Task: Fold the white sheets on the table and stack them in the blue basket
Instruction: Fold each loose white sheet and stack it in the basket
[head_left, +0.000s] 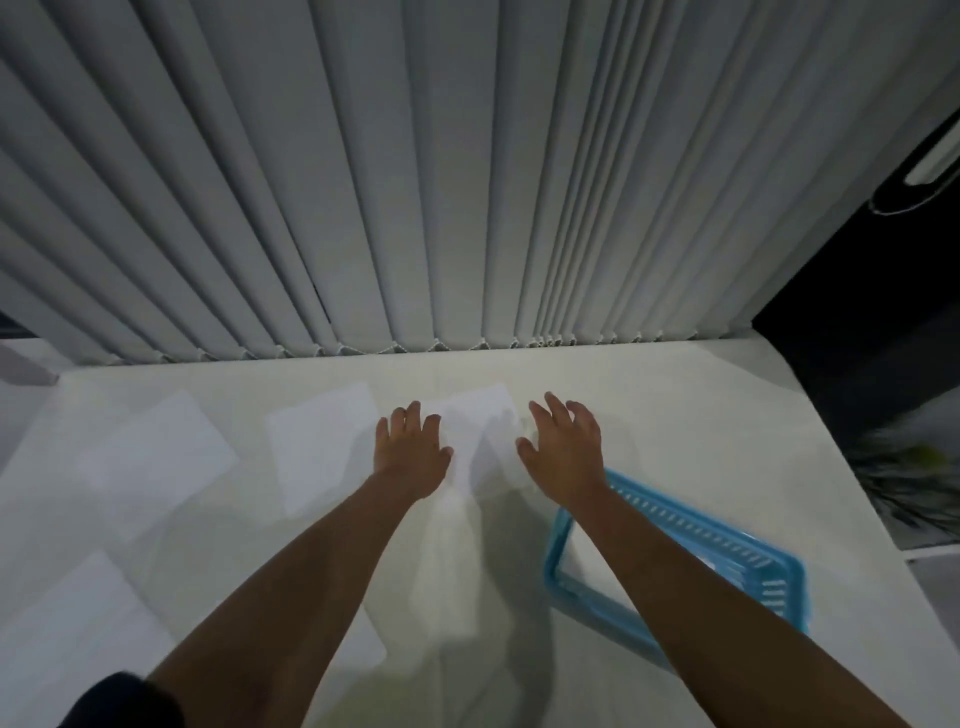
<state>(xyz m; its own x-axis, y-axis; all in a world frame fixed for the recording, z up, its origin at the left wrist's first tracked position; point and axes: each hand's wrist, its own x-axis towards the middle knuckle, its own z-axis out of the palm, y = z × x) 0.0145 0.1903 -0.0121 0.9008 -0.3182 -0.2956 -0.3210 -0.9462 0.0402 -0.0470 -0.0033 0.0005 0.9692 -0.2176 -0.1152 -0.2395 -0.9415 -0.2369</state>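
Several white sheets lie flat on the white table (675, 405). One sheet (480, 431) lies far centre, between my two hands. My left hand (410, 449) is at its left edge, fingers spread, holding nothing. My right hand (563, 452) hovers at its right edge, fingers apart, also holding nothing. Another sheet (319, 452) lies to the left of my left hand, a third (156, 452) farther left, and one more (67, 639) at the near left. The blue basket (769, 577) sits at the near right, partly under my right forearm; a white sheet (597, 566) lies inside it.
Grey vertical blinds (467, 182) hang right behind the table's far edge. The table's right edge drops off to a dark area (883, 364) with a blurred plant-like thing. The picture is blurred by motion.
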